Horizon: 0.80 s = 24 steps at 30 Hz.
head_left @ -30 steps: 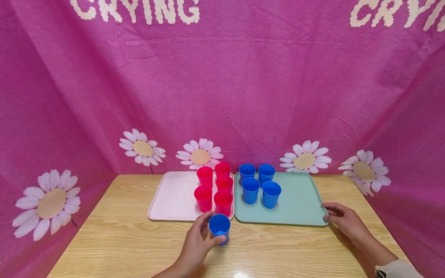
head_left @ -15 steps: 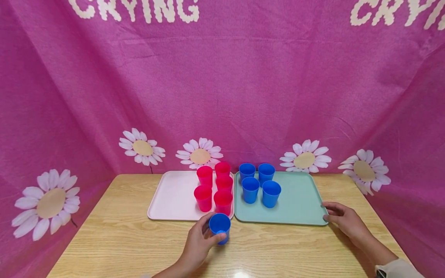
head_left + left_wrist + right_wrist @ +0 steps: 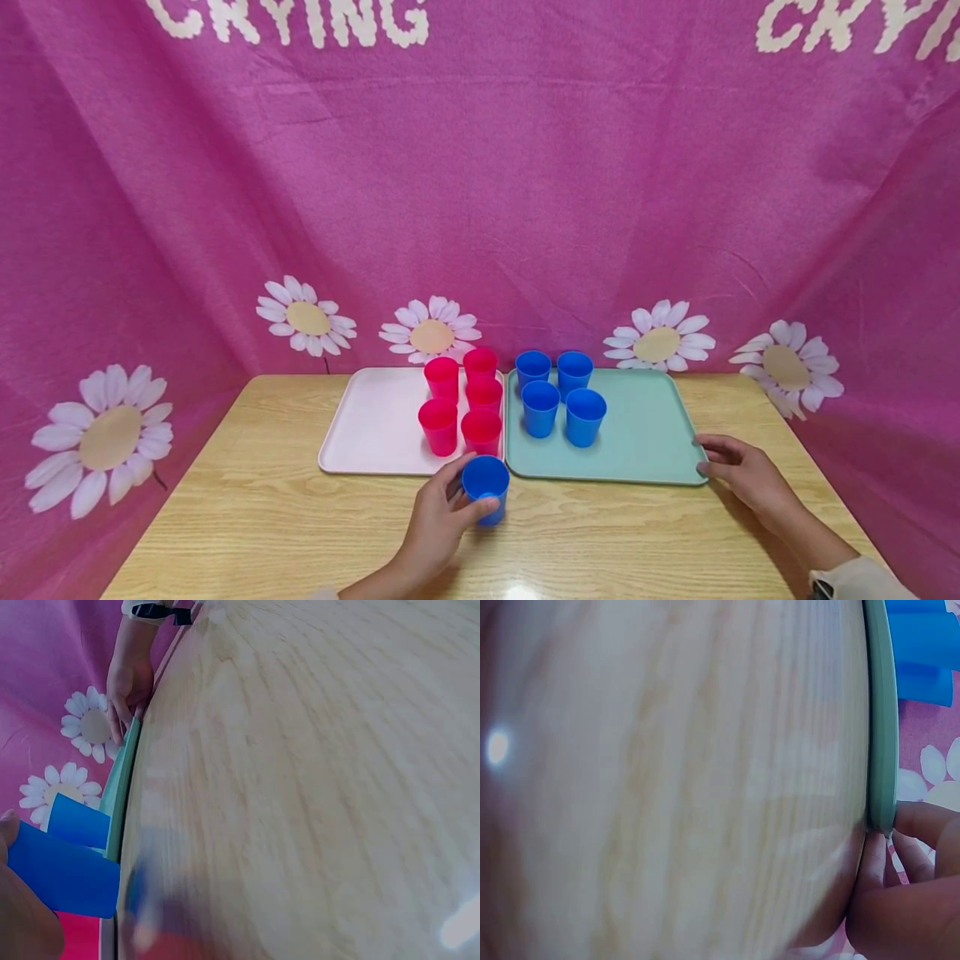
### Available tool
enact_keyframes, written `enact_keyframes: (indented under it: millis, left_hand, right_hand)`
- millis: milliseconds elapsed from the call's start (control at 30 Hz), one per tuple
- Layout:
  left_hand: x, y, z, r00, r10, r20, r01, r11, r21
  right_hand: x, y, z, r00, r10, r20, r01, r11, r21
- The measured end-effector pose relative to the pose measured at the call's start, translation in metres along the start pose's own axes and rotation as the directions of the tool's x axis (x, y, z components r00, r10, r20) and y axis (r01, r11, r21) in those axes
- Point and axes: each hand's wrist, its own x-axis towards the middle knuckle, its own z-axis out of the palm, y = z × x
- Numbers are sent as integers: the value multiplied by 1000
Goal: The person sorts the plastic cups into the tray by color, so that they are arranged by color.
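Fingers and thumb of my left hand [image 3: 437,523] hold an upright blue cup [image 3: 491,483] by its sides, just in front of where the two trays meet. Whether its base touches the table is hard to tell. In the left wrist view the held cup [image 3: 64,874] shows beside part of the palm. My right hand [image 3: 750,479] grips the near right corner of a green tray [image 3: 645,437], thumb and fingers at its rim [image 3: 883,750]. Several blue cups [image 3: 585,421] stand upright on that tray's left half.
A pale pink tray [image 3: 375,429] lies left of the green one, with several red cups [image 3: 438,429] upright on its right side. Both trays sit at the back of a wooden table [image 3: 600,542]. Behind hangs a magenta cloth [image 3: 480,183] with printed daisies.
My left hand has shifted slightly to the right with the blue cup, mostly in the last half second. The right hand and the standing cups have stayed in place.
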Motion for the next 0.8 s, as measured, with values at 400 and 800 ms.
enact_keyframes:
  millis: [400, 800]
  left_hand:
    - [13, 14, 36, 997, 74, 26, -73, 997, -34]
    - [40, 23, 73, 995, 67, -75, -67, 998, -7]
  right_hand:
    - [-3, -1, 1, 1000, -24, -9, 24, 1000, -7]
    - [-2, -1, 0, 1000, -13, 2, 13, 1000, 1]
